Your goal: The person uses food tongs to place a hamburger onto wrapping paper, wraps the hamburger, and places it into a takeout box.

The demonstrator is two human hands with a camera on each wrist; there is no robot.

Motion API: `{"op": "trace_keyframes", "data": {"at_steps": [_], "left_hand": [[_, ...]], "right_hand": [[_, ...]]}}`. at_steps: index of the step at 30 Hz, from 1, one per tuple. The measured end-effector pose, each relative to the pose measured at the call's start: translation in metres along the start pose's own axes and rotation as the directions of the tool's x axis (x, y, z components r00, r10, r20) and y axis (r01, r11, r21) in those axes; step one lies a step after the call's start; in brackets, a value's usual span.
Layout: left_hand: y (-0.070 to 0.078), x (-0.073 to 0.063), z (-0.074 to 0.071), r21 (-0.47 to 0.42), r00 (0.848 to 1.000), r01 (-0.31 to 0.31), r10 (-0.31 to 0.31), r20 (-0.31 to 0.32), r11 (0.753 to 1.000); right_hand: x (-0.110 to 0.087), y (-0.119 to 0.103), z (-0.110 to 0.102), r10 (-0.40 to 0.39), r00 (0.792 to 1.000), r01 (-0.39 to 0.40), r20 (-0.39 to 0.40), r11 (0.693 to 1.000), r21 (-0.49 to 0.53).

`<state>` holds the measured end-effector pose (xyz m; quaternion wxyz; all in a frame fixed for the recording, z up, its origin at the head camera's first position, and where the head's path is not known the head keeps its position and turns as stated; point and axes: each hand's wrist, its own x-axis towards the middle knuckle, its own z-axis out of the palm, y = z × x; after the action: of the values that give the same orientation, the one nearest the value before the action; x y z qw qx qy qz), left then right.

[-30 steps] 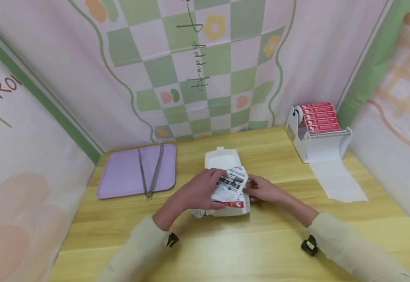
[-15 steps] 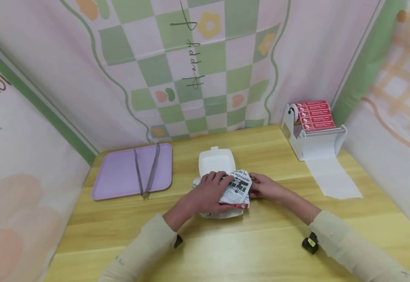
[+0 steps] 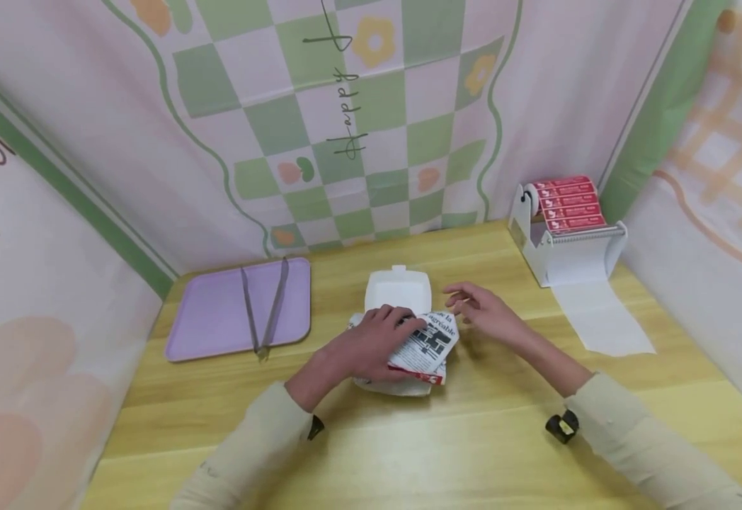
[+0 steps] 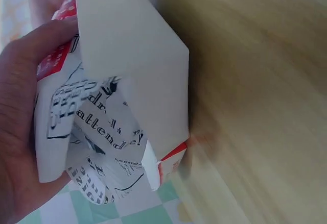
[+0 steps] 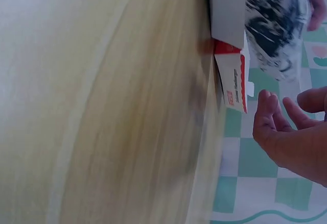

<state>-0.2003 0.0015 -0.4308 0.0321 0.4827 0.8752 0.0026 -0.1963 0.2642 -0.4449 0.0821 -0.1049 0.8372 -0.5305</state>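
My left hand [image 3: 367, 347] lies over a package wrapped in newsprint-patterned paper [image 3: 433, 343], thumb on the near side and fingers across the top. A red printed strip [image 3: 417, 373] runs along the package's near edge. Beneath it stands a small white takeaway box [image 4: 133, 35], its lid [image 3: 398, 289] folded open to the back. Loose paper folds stick out at the package's end in the left wrist view. Off to the right of the package, my right hand [image 3: 488, 312] hovers with loosely bent fingers and nothing in them, as the right wrist view also shows.
At the left, metal tongs [image 3: 271, 312] lie spread on a purple tray [image 3: 208, 319]. A white dispenser [image 3: 578, 258] with a roll of red labels [image 3: 571, 205] stands at the back right, a pale strip [image 3: 603, 322] trailing onto the wooden table [image 3: 447, 446]. Patterned curtains hang behind.
My right hand has let go of the package's right end and drawn back up and to the right. My left hand stays on the package, which tilts slightly differently over the box.
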Motion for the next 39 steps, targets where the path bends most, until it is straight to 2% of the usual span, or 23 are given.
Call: {"op": "trace_keyframes", "data": {"at_steps": [4,8,11,15,18,22,26,31,34,39], "left_hand": [[0.0,-0.002,0.009,0.034,0.999,-0.023,0.021,0.045,0.999],[-0.003,-0.003,0.02,0.095,0.999,-0.043,0.04,0.034,0.995],[-0.007,-0.001,0.025,0.111,0.998,-0.064,0.061,0.031,0.992],[-0.013,0.001,0.028,0.104,0.995,-0.084,0.078,0.056,0.991],[-0.017,0.002,0.026,0.047,0.995,-0.08,0.077,0.059,0.996],[-0.019,0.002,0.017,-0.038,0.998,-0.063,0.064,0.029,0.997],[-0.018,-0.001,0.007,-0.05,0.998,-0.066,0.067,0.014,0.997],[-0.018,-0.011,-0.001,-0.037,0.999,-0.053,0.052,-0.015,0.998],[-0.018,-0.018,-0.004,-0.035,0.999,-0.043,0.042,-0.025,0.998],[-0.018,-0.023,0.003,0.006,0.997,-0.065,0.064,0.04,0.998]], "right_hand": [[0.0,0.002,-0.004,0.029,1.0,-0.029,-0.005,0.999,0.013],[0.0,0.003,-0.006,0.035,0.999,-0.035,-0.002,0.999,0.018],[0.001,0.0,-0.007,0.032,0.999,-0.032,0.003,0.999,0.016],[0.004,-0.003,-0.006,0.029,0.999,-0.03,0.016,1.0,0.008],[0.011,-0.001,-0.003,0.057,0.998,-0.057,0.025,0.998,-0.006],[0.025,0.003,0.006,0.15,0.987,-0.151,0.055,0.988,0.013],[0.036,0.005,0.013,0.244,0.963,-0.252,0.111,0.966,0.06],[0.046,0.01,0.015,0.334,0.922,-0.362,0.195,0.923,0.132],[0.051,0.014,0.016,0.346,0.914,-0.381,0.213,0.912,0.154],[0.053,0.021,0.019,0.312,0.924,-0.345,0.222,0.93,0.128]]}}
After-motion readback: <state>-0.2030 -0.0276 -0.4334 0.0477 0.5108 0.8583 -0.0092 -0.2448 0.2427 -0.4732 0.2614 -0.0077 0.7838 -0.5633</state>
